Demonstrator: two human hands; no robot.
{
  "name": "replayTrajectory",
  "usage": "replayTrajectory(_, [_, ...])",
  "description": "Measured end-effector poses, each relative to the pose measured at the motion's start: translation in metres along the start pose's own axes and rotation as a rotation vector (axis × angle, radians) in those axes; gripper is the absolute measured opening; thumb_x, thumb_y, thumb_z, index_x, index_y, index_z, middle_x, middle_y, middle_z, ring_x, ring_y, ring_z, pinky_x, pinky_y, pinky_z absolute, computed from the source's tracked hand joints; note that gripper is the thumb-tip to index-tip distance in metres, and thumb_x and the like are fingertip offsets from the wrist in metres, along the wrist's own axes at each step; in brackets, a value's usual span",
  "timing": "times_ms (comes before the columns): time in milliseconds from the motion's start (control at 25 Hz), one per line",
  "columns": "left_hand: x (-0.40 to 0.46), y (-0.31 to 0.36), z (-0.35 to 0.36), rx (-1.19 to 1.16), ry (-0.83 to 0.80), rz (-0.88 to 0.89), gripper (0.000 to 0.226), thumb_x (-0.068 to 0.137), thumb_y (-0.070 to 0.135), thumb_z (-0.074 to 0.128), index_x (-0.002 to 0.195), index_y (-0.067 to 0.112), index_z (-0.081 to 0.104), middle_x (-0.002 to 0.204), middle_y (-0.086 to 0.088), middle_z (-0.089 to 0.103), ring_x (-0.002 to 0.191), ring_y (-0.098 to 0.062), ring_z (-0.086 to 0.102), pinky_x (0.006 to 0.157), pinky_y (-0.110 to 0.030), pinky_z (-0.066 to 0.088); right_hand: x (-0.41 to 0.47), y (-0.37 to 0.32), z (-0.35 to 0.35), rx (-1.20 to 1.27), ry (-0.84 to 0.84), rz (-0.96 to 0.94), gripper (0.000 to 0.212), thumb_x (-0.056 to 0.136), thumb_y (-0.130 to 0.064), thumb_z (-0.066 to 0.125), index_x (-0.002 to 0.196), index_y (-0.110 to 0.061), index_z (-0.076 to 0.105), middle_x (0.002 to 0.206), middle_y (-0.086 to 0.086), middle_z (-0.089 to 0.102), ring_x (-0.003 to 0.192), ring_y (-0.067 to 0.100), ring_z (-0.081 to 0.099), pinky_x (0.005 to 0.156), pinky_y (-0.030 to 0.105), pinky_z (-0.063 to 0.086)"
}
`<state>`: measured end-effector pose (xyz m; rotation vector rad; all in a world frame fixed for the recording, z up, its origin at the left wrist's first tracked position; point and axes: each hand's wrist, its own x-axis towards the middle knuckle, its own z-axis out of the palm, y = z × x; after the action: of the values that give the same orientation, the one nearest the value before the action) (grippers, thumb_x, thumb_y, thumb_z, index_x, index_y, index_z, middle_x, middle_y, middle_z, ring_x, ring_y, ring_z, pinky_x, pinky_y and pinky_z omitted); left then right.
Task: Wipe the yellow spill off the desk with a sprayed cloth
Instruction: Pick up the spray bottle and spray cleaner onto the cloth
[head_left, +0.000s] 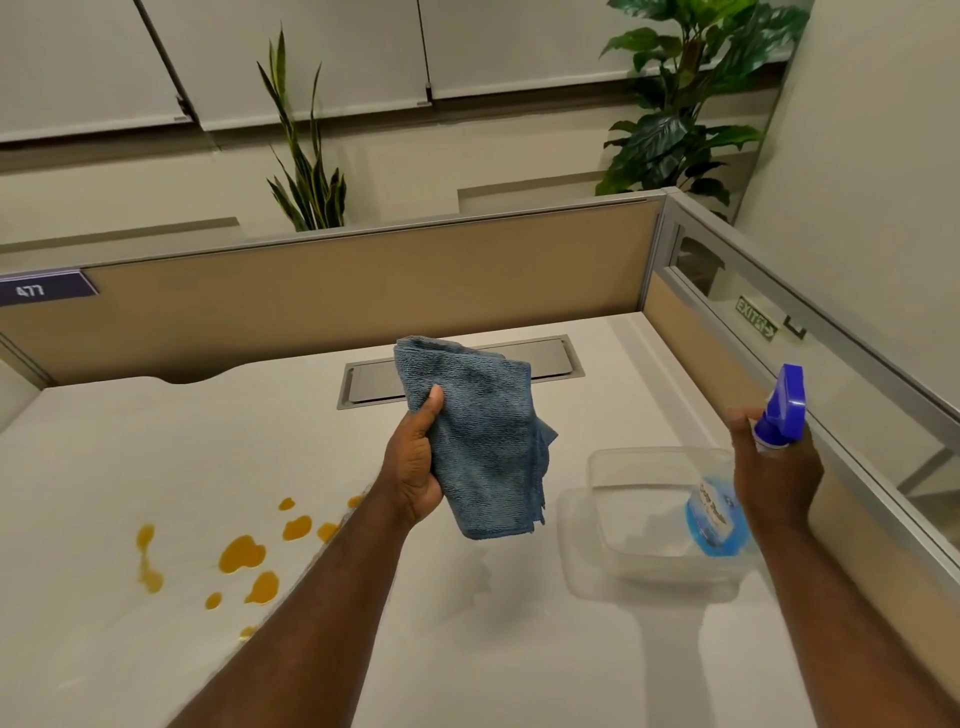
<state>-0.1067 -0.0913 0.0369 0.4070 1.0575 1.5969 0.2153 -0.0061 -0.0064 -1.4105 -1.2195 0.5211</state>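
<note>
My left hand (413, 462) holds a folded blue microfibre cloth (483, 436) upright above the middle of the white desk (467, 649). My right hand (774, 467) grips a spray bottle (779, 410) with a blue trigger head and a clear body holding blue liquid, raised at the right with its nozzle turned toward the cloth. The yellow spill (241, 553) lies on the desk at the left as several orange-yellow blobs and drops, partly hidden behind my left forearm.
A clear plastic container (649, 566) stands on the desk under the bottle. A grey cable hatch (374, 382) is set into the desk behind the cloth. Beige partition walls (363, 291) close the back and right sides. Plants rise behind them.
</note>
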Motion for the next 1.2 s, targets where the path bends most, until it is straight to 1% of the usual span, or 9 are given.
replayTrajectory(120, [0.005, 0.003, 0.000, 0.021, -0.002, 0.005, 0.037, 0.092, 0.035, 0.056, 0.121, 0.014, 0.061, 0.116, -0.008, 0.070, 0.111, -0.030, 0.063, 0.095, -0.049, 0.049, 0.003, -0.008, -0.002, 0.038, -0.024, -0.040, 0.038, 0.088, -0.040, 0.061, 0.110, -0.010, 0.054, 0.101, 0.019, 0.065, 0.096, 0.029, 0.064, 0.076, 0.023, 0.049])
replayTrajectory(240, [0.011, 0.009, 0.004, 0.041, -0.010, 0.035, 0.041, 0.091, 0.036, 0.057, 0.125, 0.013, 0.059, 0.120, -0.008, 0.069, 0.113, -0.029, 0.062, 0.098, -0.050, 0.047, 0.005, -0.035, -0.003, 0.037, 0.037, -0.112, 0.045, 0.088, -0.035, 0.064, 0.118, -0.004, 0.052, 0.111, 0.022, 0.064, 0.104, 0.032, 0.063, 0.086, 0.045, 0.055])
replayTrajectory(280, [0.012, 0.013, 0.007, 0.051, -0.011, 0.055, 0.041, 0.091, 0.037, 0.056, 0.125, 0.013, 0.059, 0.118, -0.007, 0.069, 0.111, -0.027, 0.063, 0.096, -0.048, 0.049, 0.006, -0.048, -0.003, 0.059, 0.047, -0.153, 0.050, 0.087, -0.042, 0.063, 0.118, -0.005, 0.052, 0.110, 0.021, 0.065, 0.103, 0.032, 0.064, 0.087, 0.047, 0.055])
replayTrajectory(400, [0.018, 0.027, 0.019, 0.114, 0.003, 0.143, 0.040, 0.092, 0.039, 0.055, 0.123, 0.015, 0.060, 0.115, -0.004, 0.071, 0.106, -0.021, 0.066, 0.087, -0.040, 0.054, 0.001, -0.088, 0.000, 0.135, -0.019, -0.272, 0.062, 0.081, -0.065, 0.054, 0.113, -0.012, 0.054, 0.102, 0.013, 0.066, 0.094, 0.026, 0.066, 0.083, 0.039, 0.055])
replayTrajectory(600, [0.022, 0.046, 0.041, 0.200, 0.012, 0.294, 0.021, 0.092, 0.037, 0.056, 0.107, 0.025, 0.064, 0.114, 0.001, 0.070, 0.104, -0.018, 0.066, 0.086, -0.036, 0.054, -0.037, -0.127, 0.037, 0.188, -0.276, -0.303, 0.056, 0.075, -0.075, 0.051, 0.105, -0.028, 0.053, 0.094, 0.002, 0.065, 0.082, 0.026, 0.067, 0.071, 0.038, 0.060])
replayTrajectory(720, [0.022, 0.050, 0.043, 0.182, 0.030, 0.321, 0.018, 0.092, 0.037, 0.056, 0.105, 0.027, 0.063, 0.116, 0.000, 0.069, 0.107, -0.020, 0.064, 0.089, -0.039, 0.053, -0.062, -0.134, 0.067, 0.200, -0.425, -0.298, 0.031, 0.075, -0.067, 0.057, 0.092, -0.041, 0.053, 0.089, 0.000, 0.065, 0.076, 0.027, 0.064, 0.068, 0.044, 0.059])
replayTrajectory(800, [0.021, 0.049, 0.040, 0.163, 0.033, 0.325, 0.021, 0.091, 0.037, 0.057, 0.107, 0.026, 0.064, 0.119, -0.004, 0.068, 0.109, -0.023, 0.064, 0.092, -0.043, 0.052, -0.072, -0.134, 0.085, 0.223, -0.499, -0.271, 0.026, 0.076, -0.061, 0.062, 0.085, -0.037, 0.057, 0.082, -0.001, 0.065, 0.073, 0.026, 0.063, 0.066, 0.049, 0.057])
replayTrajectory(960, [0.016, 0.048, 0.037, 0.123, 0.006, 0.320, 0.021, 0.092, 0.035, 0.056, 0.107, 0.024, 0.065, 0.114, -0.003, 0.071, 0.104, -0.021, 0.068, 0.089, -0.041, 0.054, -0.084, -0.131, 0.112, 0.226, -0.580, -0.186, 0.034, 0.074, -0.063, 0.062, 0.086, -0.031, 0.058, 0.076, 0.002, 0.065, 0.069, 0.028, 0.063, 0.064, 0.052, 0.056])
replayTrajectory(1200, [0.014, 0.049, 0.029, 0.076, 0.002, 0.303, 0.023, 0.092, 0.034, 0.056, 0.109, 0.022, 0.065, 0.115, -0.007, 0.071, 0.107, -0.026, 0.067, 0.091, -0.044, 0.053, -0.097, -0.132, 0.126, 0.181, -0.630, -0.201, 0.042, 0.075, -0.064, 0.055, 0.077, -0.023, 0.056, 0.066, 0.005, 0.061, 0.064, 0.030, 0.062, 0.062, 0.050, 0.055])
